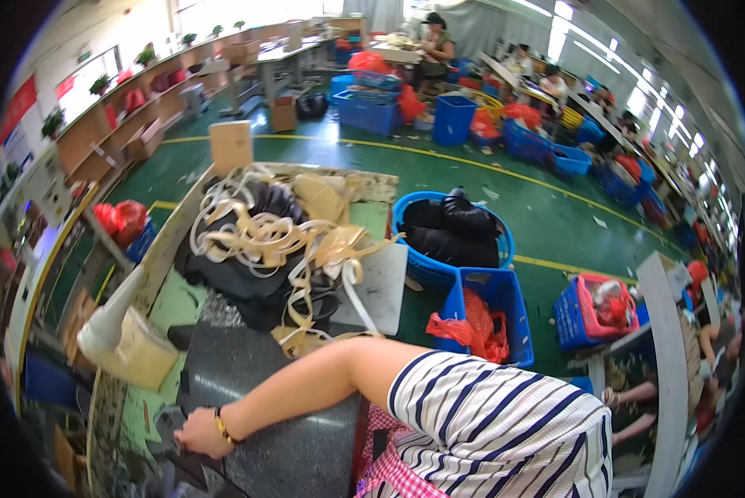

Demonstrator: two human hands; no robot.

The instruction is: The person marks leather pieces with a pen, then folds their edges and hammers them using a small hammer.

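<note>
My right hand (205, 433) reaches across to the left side of the work table. Its fingers are curled at a dark grey machine part (170, 422), and what they grip, if anything, is hidden. A yellow band circles the wrist. Under the forearm lies a dark speckled tabletop (285, 444). Beyond it is a heap of cream straps (264, 236) and beige pieces (321, 197) on black fabric (244, 286). Left of the heap stand a white tapered piece (111, 319) and a cream roll (144, 353). My left hand is out of view.
Right of the table stand a round blue basket (401, 228) of black pieces and a blue bin (517, 319) with a red plastic bag (482, 328). Farther right is a pink basket (584, 311). A co-worker's arms (638, 407) show at the right edge. A small wooden board (231, 148) stands behind the heap.
</note>
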